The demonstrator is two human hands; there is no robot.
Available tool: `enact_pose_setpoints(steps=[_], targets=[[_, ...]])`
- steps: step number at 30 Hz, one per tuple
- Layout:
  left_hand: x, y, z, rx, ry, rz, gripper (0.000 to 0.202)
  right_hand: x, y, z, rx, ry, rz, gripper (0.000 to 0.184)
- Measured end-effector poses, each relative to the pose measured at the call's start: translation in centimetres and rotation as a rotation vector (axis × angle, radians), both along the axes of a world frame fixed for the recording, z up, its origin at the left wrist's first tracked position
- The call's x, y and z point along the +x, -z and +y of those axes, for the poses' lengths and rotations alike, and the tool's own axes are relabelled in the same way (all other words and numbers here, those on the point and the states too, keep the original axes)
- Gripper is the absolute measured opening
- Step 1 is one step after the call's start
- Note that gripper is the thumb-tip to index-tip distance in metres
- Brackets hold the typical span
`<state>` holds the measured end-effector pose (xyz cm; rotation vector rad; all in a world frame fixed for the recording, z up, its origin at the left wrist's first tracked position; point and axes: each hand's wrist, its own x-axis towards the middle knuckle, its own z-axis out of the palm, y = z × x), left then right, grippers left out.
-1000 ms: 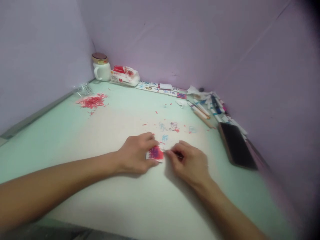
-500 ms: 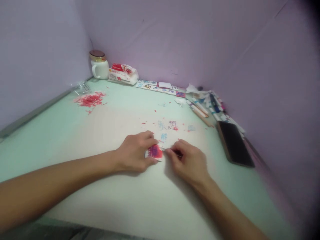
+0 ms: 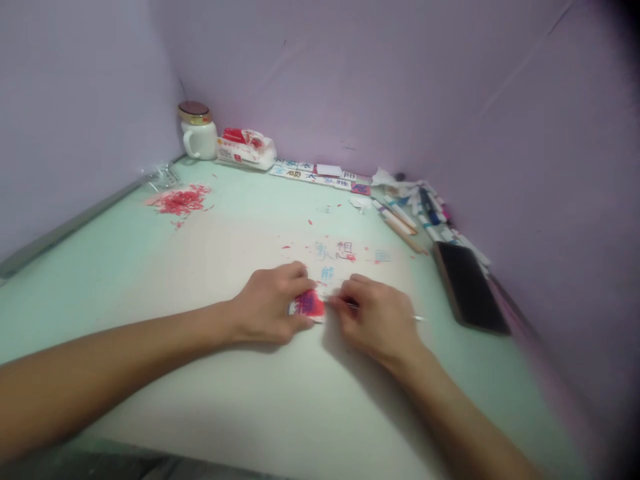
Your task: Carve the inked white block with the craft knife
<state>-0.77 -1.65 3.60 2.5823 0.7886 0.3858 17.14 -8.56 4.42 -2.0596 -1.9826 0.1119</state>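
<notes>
A small white card with a red and purple patch (image 3: 309, 305) lies on the pale green table (image 3: 150, 280). My left hand (image 3: 267, 303) is curled around the card's left side, thumb below and fingers above it, pinning it down. My right hand (image 3: 380, 319) is closed in a pinch around a thin tool (image 3: 417, 318) whose tip meets the card's right edge; only the tool's pale back end shows past the hand. Just beyond the hands lie several small cut-out paper characters (image 3: 340, 252) in blue and red.
A heap of red paper scraps (image 3: 179, 199) lies at the far left. A lidded white mug (image 3: 199, 133) and a tissue pack (image 3: 246, 149) stand in the far corner, character tiles (image 3: 315, 175) along the wall. Pens (image 3: 415, 210) and a dark phone (image 3: 467, 287) lie right.
My right hand has shifted slightly left and turned, so the tool's back end now shows past it. The left hand and the card have stayed put.
</notes>
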Motion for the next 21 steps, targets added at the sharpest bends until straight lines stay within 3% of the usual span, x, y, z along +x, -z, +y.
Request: enact_pose_setpoints(steps=[7, 15, 21], targets=[[-0.03, 0.50, 0.09, 0.025, 0.002, -0.021, 0.032, -0.28, -0.06, -0.22, -0.007, -0.002, -0.010, 0.020], [0.03, -0.33, -0.05, -0.006, 0.009, 0.018, 0.033, -0.18, 0.06, -0.32, -0.005, -0.031, 0.007, 0.018], [-0.10, 0.12, 0.10, 0.017, 0.023, -0.012, 0.035, 0.37, 0.44, -0.69, 0.042, -0.028, 0.016, 0.016]])
